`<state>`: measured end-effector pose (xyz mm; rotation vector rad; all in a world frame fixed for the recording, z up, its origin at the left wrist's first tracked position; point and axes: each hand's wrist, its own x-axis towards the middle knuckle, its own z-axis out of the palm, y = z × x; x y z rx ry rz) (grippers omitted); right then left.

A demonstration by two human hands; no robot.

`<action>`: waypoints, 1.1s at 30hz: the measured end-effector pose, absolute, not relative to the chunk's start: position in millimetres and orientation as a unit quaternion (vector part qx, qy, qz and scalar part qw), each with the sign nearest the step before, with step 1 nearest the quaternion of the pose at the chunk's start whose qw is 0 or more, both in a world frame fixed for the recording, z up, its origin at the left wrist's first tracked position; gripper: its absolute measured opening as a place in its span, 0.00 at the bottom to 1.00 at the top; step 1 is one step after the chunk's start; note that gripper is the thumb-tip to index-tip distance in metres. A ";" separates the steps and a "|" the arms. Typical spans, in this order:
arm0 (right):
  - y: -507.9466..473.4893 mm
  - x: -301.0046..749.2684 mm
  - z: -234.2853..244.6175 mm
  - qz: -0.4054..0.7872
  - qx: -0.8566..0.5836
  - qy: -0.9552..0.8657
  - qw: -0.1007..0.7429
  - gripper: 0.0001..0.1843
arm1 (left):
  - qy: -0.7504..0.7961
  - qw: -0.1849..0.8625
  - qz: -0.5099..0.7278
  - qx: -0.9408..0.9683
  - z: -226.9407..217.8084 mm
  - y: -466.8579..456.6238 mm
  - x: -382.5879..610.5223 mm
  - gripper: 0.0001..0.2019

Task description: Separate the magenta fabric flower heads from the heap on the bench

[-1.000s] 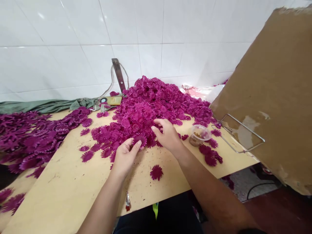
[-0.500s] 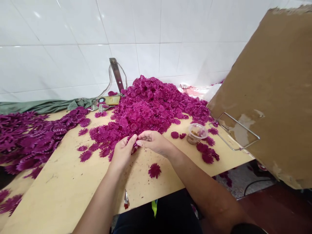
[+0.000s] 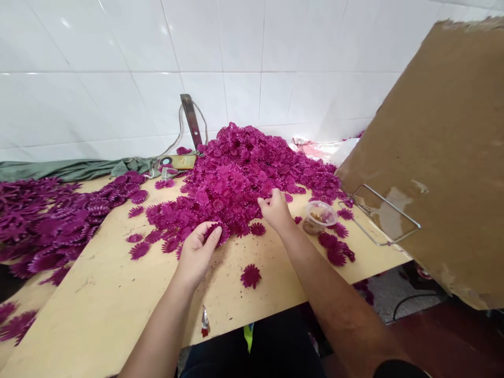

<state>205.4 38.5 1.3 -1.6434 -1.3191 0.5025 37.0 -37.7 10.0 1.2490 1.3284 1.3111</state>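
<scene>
Magenta flower (image 3: 218, 231), desk (image 3: 98, 304) centre: pinched in left hand (image 3: 196, 254) grip. Right hand (image 3: 276, 211) at its 1 o'clock, grip narrow on flower pile (image 3: 244, 168); hold cannot be told. Risk: wrist could tip plastic cup (image 3: 319, 216) at its 3 o'clock.

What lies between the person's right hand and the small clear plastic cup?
In the head view, one loose magenta daisy-shaped flower on the pale wooden table.

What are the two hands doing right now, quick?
Left hand: closed on a purple flower.
Right hand: fingers curled at the flower pile; a grip cannot be told.
</scene>
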 end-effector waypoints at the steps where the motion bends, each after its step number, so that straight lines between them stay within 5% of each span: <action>1: 33.9 203.7 2.6 0.180 -0.665 -0.559 0.461 0.14 | 0.538 0.436 0.523 0.498 8.8 -36.0 36.7 0.15; 4: 11.0 190.2 10.2 0.167 -0.602 -0.640 0.447 0.15 | 0.551 0.425 0.509 0.507 4.2 -30.2 37.1 0.13; 16: -7.7 164.8 8.9 0.473 -0.415 -0.673 0.388 0.04 | 0.517 0.514 0.528 0.435 -4.1 -30.1 40.9 0.26; 27: 11.3 170.6 17.0 0.166 -0.633 -0.653 0.382 0.09 | 0.497 0.456 0.561 0.480 -2.4 -43.5 52.2 0.15; 33: 41.4 204.8 14.3 0.106 -0.686 -0.611 0.380 0.15 | 0.518 0.472 0.533 0.475 0.7 -45.5 42.2 0.16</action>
